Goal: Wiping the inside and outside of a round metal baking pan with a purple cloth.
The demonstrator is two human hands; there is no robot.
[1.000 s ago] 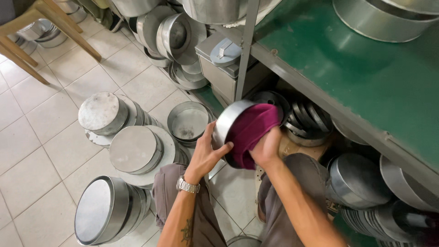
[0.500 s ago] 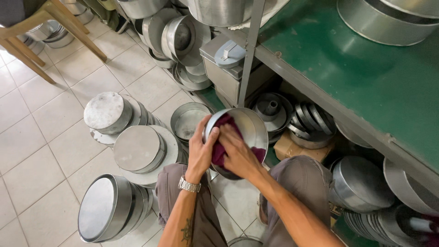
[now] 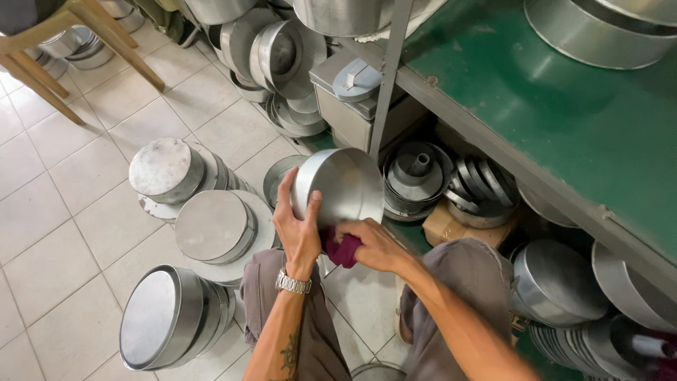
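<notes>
Left hand (image 3: 300,229) clamps the rim of a round metal pan (image 3: 338,187) held up above the knees, open side away from the camera; right hand (image 3: 374,245) is fisted on a dark red cloth (image 3: 343,250) pressed at the pan's lower edge. Stacked round pans (image 3: 211,226) crowd the tiled floor (image 3: 63,212) to the left. A grey post (image 3: 386,77) and green shelf (image 3: 564,120) sit close behind, with ring moulds (image 3: 416,173) underneath.

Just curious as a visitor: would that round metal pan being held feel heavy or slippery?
Probably light: the left hand alone steadies the round pan by its rim. Its shiny thin wall looks stiff but likely slick. Set on edge, it would probably roll.
</notes>
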